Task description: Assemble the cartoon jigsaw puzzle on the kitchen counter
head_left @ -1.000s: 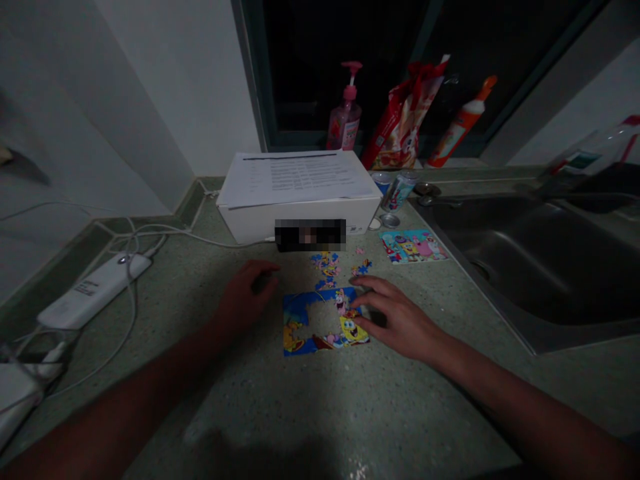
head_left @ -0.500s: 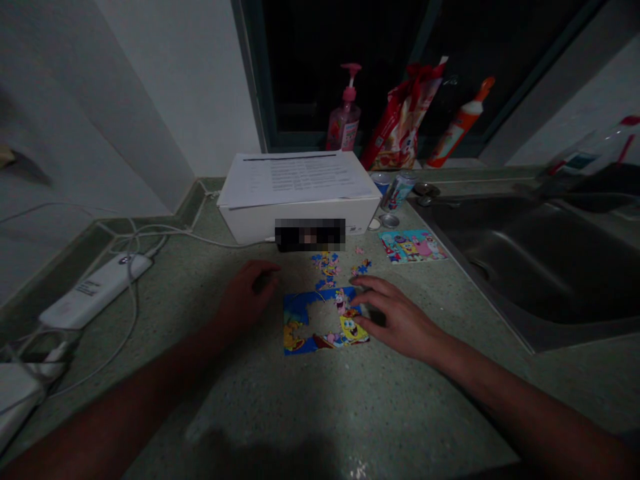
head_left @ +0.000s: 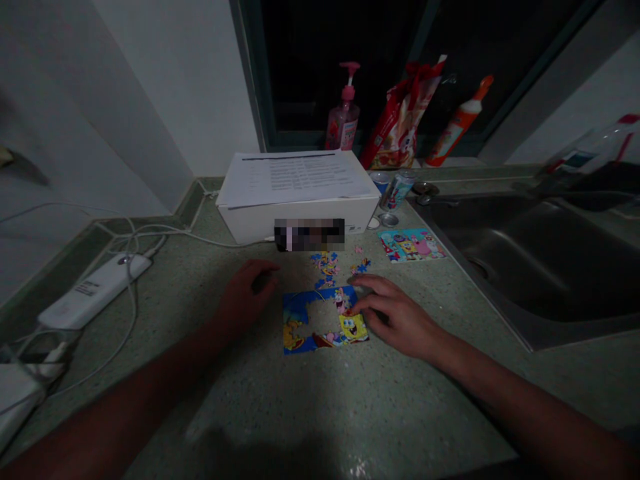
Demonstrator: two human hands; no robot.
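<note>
A partly assembled jigsaw puzzle [head_left: 296,308] lies flat on the counter, its blue border and cartoon figures joined around a bare middle. My right hand [head_left: 395,313] rests over its right edge, fingers stretched and apart, one fingertip touching the puzzle above the yellow cartoon face. Left of the puzzle, my left hand [head_left: 250,290] hovers or rests on the counter with curved fingers and a gap between thumb and forefinger; nothing shows in it. Loose puzzle pieces [head_left: 327,264] are heaped just beyond the puzzle. A smaller group of pieces [head_left: 361,267] lies near my right fingertips.
A colourful picture card [head_left: 413,245] lies beside the steel sink [head_left: 500,320]. Behind the pieces stand a white box [head_left: 250,223] and a phone-like dark object with a blurred screen. A drink can [head_left: 399,190] is at the box's right. A power strip [head_left: 95,290] with cables lies left.
My right hand's fingers have shifted slightly, the thumb drawing back from the yellow face and a fingertip pressing at the puzzle's right side. My left hand stays almost still.
</note>
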